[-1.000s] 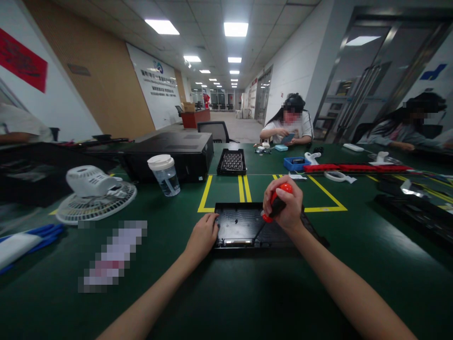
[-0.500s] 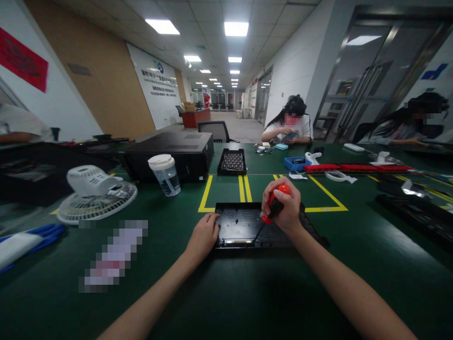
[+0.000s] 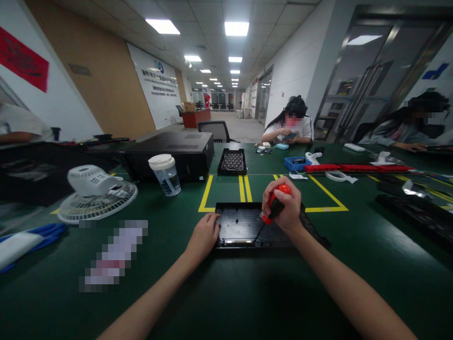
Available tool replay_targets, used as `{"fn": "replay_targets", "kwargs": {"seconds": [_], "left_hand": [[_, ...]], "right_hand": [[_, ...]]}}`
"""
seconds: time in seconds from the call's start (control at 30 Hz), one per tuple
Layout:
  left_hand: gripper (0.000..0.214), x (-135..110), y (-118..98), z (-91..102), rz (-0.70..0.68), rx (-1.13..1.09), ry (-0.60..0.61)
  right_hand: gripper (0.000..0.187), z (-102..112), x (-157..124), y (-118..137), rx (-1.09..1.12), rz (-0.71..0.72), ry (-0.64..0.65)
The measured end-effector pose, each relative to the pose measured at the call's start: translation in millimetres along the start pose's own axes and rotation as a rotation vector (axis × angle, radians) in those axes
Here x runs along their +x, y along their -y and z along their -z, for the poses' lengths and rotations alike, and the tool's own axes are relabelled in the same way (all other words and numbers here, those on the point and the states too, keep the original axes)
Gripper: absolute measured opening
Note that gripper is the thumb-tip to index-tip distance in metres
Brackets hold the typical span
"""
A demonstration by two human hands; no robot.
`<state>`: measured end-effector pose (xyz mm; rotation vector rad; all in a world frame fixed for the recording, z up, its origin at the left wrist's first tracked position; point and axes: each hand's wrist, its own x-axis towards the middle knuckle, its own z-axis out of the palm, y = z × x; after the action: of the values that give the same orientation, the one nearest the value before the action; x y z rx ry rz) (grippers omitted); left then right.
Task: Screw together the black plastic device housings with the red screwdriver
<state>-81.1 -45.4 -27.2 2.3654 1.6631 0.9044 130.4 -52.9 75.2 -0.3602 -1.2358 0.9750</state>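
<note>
A flat panel (image 3: 240, 224) lies on the table (image 3: 226, 293) straight ahead. The left hand (image 3: 204, 236) rests on its left edge. The right hand (image 3: 285, 210), over its right half, grips a screwdriver (image 3: 278, 200) whose tip meets the panel. Behind the panel sits a parts tray (image 3: 231, 162), with a small bin (image 3: 296, 163) to its right. Left of the tray stands a large case (image 3: 177, 153), with a cup (image 3: 165, 174) before it and a fan (image 3: 95, 193) farther left.

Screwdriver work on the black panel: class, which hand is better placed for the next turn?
Right, probably. The right hand grips the red-handled screwdriver, tip down on the black panel; the left hand only rests on the panel's left edge.
</note>
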Motion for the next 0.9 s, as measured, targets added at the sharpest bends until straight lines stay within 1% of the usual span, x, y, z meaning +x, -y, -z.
{"fn": "replay_targets", "kwargs": {"seconds": [0.9], "left_hand": [[0.026,0.7,3.2,-2.9,-0.009,0.021,0.001]], "right_hand": [[0.003,-4.2,-4.3,-1.6,-0.044,0.01,0.021]]}}
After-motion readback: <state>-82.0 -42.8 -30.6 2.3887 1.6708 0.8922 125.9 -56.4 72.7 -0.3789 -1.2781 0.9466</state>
